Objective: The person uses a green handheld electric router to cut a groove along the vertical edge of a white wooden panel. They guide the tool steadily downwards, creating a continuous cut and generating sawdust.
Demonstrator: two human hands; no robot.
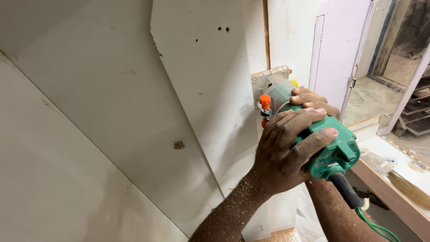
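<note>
Green handheld trim router (333, 152), at centre right, pressed sideways against an upright white laminated board (210, 89). Clear plastic base plate (268, 78) flat on the board's face, with an orange knob (265, 101) just beside it. Black cord sleeve and green cable (374, 224) trailing down from the router's rear end. Left hand (286, 152) wrapped around the motor body, fingers curled tight over the top, dusted with sawdust up the forearm. Right hand (313, 101) gripping the far side near the base, fingers closed, partly hidden behind the tool. Further out: wider white panels at left, a pale door (333, 54) behind, and a broom (410, 190) and tape roll (419, 166) on a white worktop (380, 148) at right.
</note>
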